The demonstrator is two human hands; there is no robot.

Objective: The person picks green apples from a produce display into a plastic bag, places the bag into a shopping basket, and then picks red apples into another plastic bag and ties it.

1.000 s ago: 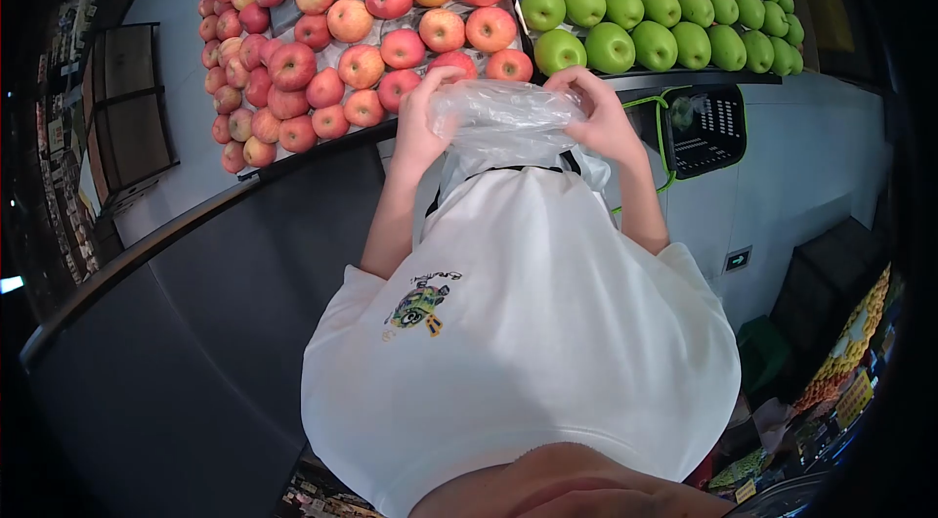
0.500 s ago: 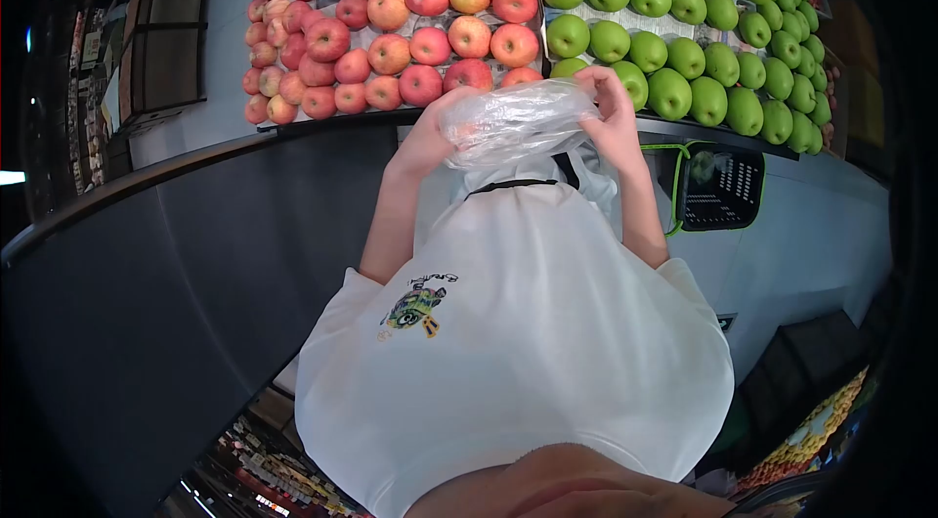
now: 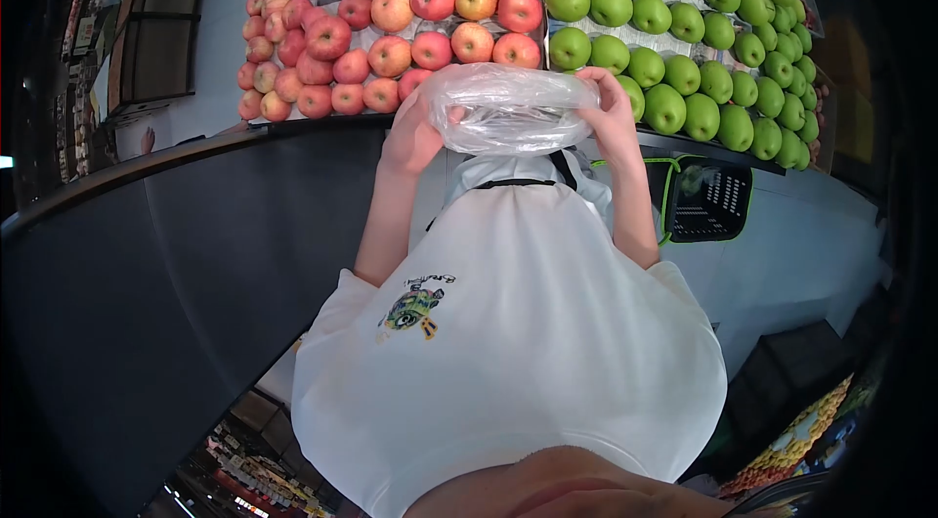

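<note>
A clear plastic bag (image 3: 513,135) is stretched between my two hands, its mouth spread into a wide loop. My left hand (image 3: 414,135) is closed on the bag's left side, and some of its fingers show through the film. At the other end, my right hand (image 3: 612,115) pinches the bag's right edge between thumb and fingers. The bag is held just in front of the display's near edge, over the lowest rows of fruit. Red apples (image 3: 390,57) lie behind it to the left, and green apples (image 3: 646,66) to the right.
A black basket with a green rim (image 3: 708,200) stands below the display's edge on the right. A dark panel (image 3: 244,244) spans the left side. Dark crates (image 3: 161,20) sit at the far left, and a dark divider (image 3: 543,0) separates the apple colours.
The bag's mouth has been pulled wider into an open loop. My left hand has shifted slightly left, with its fingers now behind or within the film. The right hand keeps its grip.
</note>
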